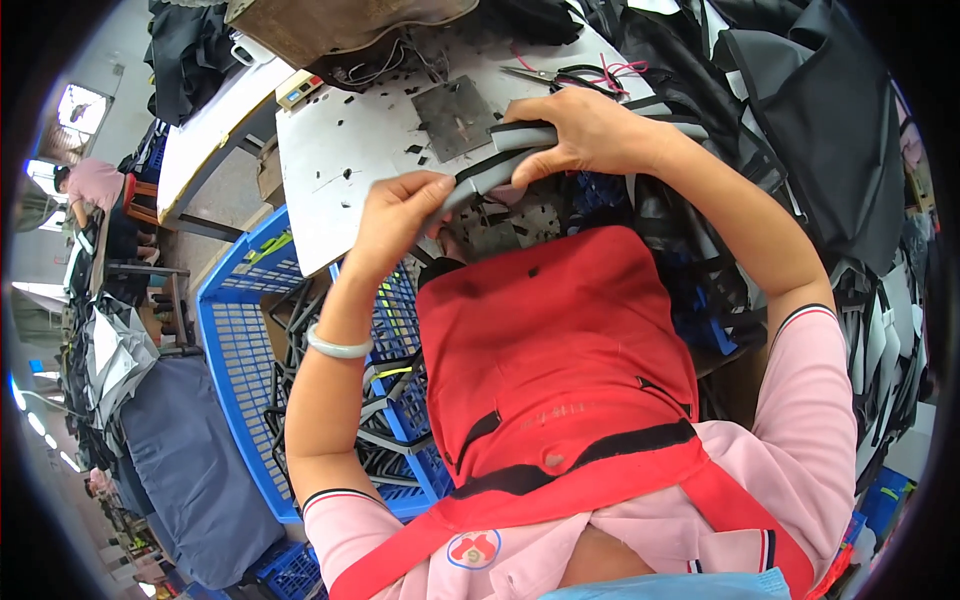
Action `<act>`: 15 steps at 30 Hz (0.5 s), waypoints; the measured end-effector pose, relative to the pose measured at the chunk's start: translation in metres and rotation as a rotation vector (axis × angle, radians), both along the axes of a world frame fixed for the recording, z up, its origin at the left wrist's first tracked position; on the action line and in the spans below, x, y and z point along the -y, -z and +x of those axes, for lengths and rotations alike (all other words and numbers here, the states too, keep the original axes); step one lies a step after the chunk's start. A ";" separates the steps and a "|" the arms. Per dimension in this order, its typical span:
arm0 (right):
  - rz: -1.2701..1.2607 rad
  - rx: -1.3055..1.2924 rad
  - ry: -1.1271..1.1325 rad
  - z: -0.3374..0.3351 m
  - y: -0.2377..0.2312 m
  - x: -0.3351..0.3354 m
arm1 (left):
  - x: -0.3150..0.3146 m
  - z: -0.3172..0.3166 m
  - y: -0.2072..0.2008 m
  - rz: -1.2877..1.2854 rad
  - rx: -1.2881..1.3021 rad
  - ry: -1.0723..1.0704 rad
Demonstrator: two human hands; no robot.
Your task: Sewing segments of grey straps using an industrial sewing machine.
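Observation:
My left hand (398, 214) pinches the near end of a grey strip with black edging (497, 174) between thumb and fingertips. The strip slants up to the right over the table's front edge. My right hand (590, 132) is closed around its other end, along with a second grey and black strip (524, 138) lying just above. More strip ends (688, 130) show behind the right wrist. Beyond the hands, a square dark metal plate (453, 117) is set in the white table (325, 190). Black-handled scissors (572, 78) lie near the right hand, beside pink cord (625, 68).
A blue plastic crate (232, 345) filled with dark strips stands at my left. Black and grey sheet material (815, 130) is heaped on the right. A sewing machine-like brown housing (345, 22) stands at the back. Small black scraps dot the table. Another person (97, 190) bends over work at far left.

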State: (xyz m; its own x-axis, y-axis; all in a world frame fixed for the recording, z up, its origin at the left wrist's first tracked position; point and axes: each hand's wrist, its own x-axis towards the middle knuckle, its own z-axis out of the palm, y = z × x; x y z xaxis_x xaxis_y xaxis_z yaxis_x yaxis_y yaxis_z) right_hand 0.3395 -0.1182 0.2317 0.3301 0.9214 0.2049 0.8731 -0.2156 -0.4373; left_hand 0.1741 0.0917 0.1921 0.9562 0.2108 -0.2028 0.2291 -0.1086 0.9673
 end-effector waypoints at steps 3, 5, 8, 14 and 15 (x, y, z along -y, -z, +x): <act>-0.198 -0.023 0.000 -0.002 -0.017 0.000 | -0.009 0.009 -0.017 0.090 0.023 0.052; -0.117 0.003 -0.010 0.009 -0.010 0.001 | -0.010 0.017 -0.025 0.179 0.065 0.096; 0.043 0.053 -0.031 0.023 -0.001 -0.003 | -0.003 0.027 -0.029 0.309 0.188 0.023; 0.004 0.112 0.084 0.041 0.001 -0.022 | -0.012 0.054 -0.025 0.376 0.172 -0.092; -0.024 0.098 0.099 0.044 -0.001 -0.024 | -0.016 0.059 -0.023 0.392 0.171 -0.095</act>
State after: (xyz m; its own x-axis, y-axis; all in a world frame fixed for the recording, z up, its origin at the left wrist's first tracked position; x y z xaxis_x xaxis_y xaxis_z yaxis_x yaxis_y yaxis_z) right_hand 0.3831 -0.0942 0.2326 0.3992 0.8903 0.2189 0.8854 -0.3124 -0.3443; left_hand 0.2331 0.1077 0.2151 0.9419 0.3287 0.0695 0.0960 -0.4614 0.8820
